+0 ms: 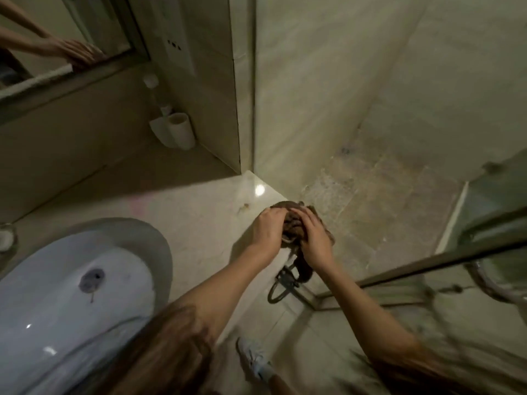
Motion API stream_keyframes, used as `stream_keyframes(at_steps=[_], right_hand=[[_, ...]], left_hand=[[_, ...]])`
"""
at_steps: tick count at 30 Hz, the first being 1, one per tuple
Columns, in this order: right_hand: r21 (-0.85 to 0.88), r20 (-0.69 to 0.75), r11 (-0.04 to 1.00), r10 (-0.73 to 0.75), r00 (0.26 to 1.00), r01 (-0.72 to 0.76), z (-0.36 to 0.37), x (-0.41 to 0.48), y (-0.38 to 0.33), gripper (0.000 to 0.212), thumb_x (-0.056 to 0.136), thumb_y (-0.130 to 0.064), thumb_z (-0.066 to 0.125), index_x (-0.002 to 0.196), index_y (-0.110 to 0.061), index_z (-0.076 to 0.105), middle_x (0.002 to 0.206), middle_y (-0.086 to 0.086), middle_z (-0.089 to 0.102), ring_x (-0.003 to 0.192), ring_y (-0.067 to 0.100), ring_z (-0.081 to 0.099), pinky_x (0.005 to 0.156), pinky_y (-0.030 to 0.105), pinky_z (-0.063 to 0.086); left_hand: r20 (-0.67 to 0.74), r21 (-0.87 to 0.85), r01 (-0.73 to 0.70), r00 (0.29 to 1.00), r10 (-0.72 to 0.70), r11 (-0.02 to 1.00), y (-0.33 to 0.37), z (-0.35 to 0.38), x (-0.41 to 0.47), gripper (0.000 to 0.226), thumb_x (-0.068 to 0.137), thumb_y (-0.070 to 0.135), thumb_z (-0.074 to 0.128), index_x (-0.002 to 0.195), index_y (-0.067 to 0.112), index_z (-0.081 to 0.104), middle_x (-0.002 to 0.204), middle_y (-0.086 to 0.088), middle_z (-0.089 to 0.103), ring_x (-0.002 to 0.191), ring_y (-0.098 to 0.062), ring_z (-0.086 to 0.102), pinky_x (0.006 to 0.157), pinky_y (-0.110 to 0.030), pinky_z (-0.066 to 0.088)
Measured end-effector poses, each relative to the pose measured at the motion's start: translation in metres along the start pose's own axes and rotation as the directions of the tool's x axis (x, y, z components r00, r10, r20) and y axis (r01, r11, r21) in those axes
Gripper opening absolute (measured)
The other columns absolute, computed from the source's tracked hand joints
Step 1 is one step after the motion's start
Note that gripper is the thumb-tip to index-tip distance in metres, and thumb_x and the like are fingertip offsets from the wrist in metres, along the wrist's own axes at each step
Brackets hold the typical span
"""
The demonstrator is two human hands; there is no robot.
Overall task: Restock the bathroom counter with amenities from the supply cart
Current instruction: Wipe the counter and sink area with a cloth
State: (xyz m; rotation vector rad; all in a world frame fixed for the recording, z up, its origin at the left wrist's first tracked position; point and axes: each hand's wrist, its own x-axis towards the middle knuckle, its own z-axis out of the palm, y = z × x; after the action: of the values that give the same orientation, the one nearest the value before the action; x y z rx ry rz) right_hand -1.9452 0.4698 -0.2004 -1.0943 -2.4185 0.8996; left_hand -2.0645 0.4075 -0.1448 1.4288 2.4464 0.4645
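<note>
the bundled cloth point(293, 227) is dark brown. the surface point(199, 218) is pale cream stone with faint veins. the basin point(51, 303) is white with a bluish cast, and its drain point(91, 279) is dark grey. the cups point(181, 129) are white. the wall point(313, 81) is beige tile. the shower floor point(379, 212) is mottled tan and grey. the shoe point(253, 359) is pale.

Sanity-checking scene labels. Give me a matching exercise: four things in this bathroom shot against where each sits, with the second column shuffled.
Things:
1. basin
2. white cups
3. brown cloth
4. metal ring

Places:
A. hanging below the counter edge
B. under the left hand and right hand
C. set in the counter, lower left of view
D. far back, against the wall

Pairs: 1-C, 2-D, 3-B, 4-A
</note>
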Motion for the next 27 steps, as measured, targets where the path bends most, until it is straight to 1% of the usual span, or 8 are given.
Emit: stream_keyframes(at_steps=[3, 8, 10, 13, 16, 18, 21, 27], right_hand=[[-0.017, 0.009, 1.000, -0.017, 1.000, 0.017, 0.007, -0.038, -0.011, 0.050, 0.091, -0.012, 0.044, 0.139, -0.026, 0.045, 0.151, 0.001, 0.037, 0.135, 0.021, 0.041, 0.110, 0.037, 0.039], [-0.045, 0.159, 0.989, -0.129, 0.979, 0.138, 0.045, -0.081, -0.056, 0.056, 0.089, -0.007, 0.055, 0.141, -0.024, 0.044, 0.152, 0.004, 0.036, 0.138, 0.026, 0.037, 0.111, 0.044, 0.037], [-0.026, 0.222, 0.973, -0.220, 0.950, 0.231, 0.061, -0.096, -0.082, 0.057, 0.085, -0.009, 0.056, 0.140, -0.020, 0.047, 0.151, 0.006, 0.038, 0.136, 0.029, 0.039, 0.112, 0.042, 0.035], [0.027, 0.328, 0.948, -0.308, 0.893, 0.317, 0.087, -0.126, -0.123, 0.054, 0.085, -0.023, 0.042, 0.139, -0.017, 0.049, 0.150, 0.008, 0.040, 0.135, 0.030, 0.040, 0.113, 0.038, 0.033], [0.080, 0.411, 0.912, -0.399, 0.820, 0.403, 0.119, -0.157, -0.152, 0.058, 0.085, -0.034, 0.033, 0.138, -0.016, 0.049, 0.148, 0.011, 0.042, 0.134, 0.033, 0.042, 0.110, 0.044, 0.036], [0.105, 0.451, 0.887, -0.445, 0.774, 0.449, 0.134, -0.179, -0.165, 0.054, 0.086, -0.027, 0.043, 0.137, -0.014, 0.050, 0.146, 0.014, 0.044, 0.133, 0.036, 0.043, 0.108, 0.050, 0.037], [0.119, 0.475, 0.859, -0.490, 0.731, 0.498, 0.140, -0.209, -0.169, 0.058, 0.081, -0.013, 0.056, 0.139, -0.014, 0.048, 0.147, 0.016, 0.042, 0.133, 0.037, 0.041, 0.108, 0.050, 0.037], [0.074, 0.499, 0.840, -0.497, 0.710, 0.537, 0.127, -0.215, -0.145, 0.062, 0.088, -0.017, 0.054, 0.146, -0.028, 0.035, 0.156, 0.008, 0.030, 0.139, 0.034, 0.034, 0.109, 0.045, 0.039]], left_hand=[[-0.036, -0.049, 0.039, 0.999, -0.041, 0.998, -0.004, 0.000, -0.047, 0.036, 0.093, 0.013, 0.053, 0.128, 0.021, 0.056, 0.124, -0.005, 0.061, 0.113, -0.020, 0.055, 0.094, -0.027, 0.041], [-0.039, -0.084, 0.208, 0.976, -0.212, 0.974, -0.045, -0.018, -0.126, 0.037, 0.091, 0.017, 0.057, 0.127, 0.025, 0.057, 0.123, -0.005, 0.060, 0.108, -0.021, 0.058, 0.089, -0.025, 0.044], [-0.055, -0.079, 0.289, 0.954, -0.293, 0.954, -0.066, -0.027, -0.162, 0.036, 0.092, 0.016, 0.055, 0.127, 0.024, 0.057, 0.122, -0.007, 0.061, 0.107, -0.023, 0.059, 0.087, -0.028, 0.045], [-0.102, -0.057, 0.413, 0.903, -0.417, 0.909, -0.097, -0.038, -0.219, 0.039, 0.091, 0.012, 0.053, 0.128, 0.024, 0.056, 0.121, -0.008, 0.062, 0.107, -0.025, 0.059, 0.085, -0.031, 0.045], [-0.152, -0.063, 0.526, 0.835, -0.529, 0.848, -0.120, -0.046, -0.275, 0.040, 0.091, 0.012, 0.054, 0.130, 0.022, 0.055, 0.124, -0.008, 0.062, 0.111, -0.026, 0.058, 0.090, -0.032, 0.043], [-0.167, -0.106, 0.557, 0.807, -0.567, 0.824, -0.130, -0.046, -0.308, 0.044, 0.089, 0.010, 0.058, 0.131, 0.020, 0.056, 0.127, -0.009, 0.061, 0.114, -0.027, 0.057, 0.096, -0.033, 0.042], [-0.153, -0.122, 0.589, 0.784, -0.601, 0.799, -0.135, -0.041, -0.343, 0.049, 0.085, 0.010, 0.064, 0.133, 0.019, 0.055, 0.127, -0.008, 0.061, 0.113, -0.027, 0.057, 0.098, -0.034, 0.043], [-0.141, -0.167, 0.596, 0.774, -0.617, 0.786, -0.119, -0.028, -0.345, 0.055, 0.083, 0.011, 0.068, 0.135, 0.020, 0.054, 0.133, -0.006, 0.057, 0.119, -0.024, 0.054, 0.102, -0.031, 0.041]])
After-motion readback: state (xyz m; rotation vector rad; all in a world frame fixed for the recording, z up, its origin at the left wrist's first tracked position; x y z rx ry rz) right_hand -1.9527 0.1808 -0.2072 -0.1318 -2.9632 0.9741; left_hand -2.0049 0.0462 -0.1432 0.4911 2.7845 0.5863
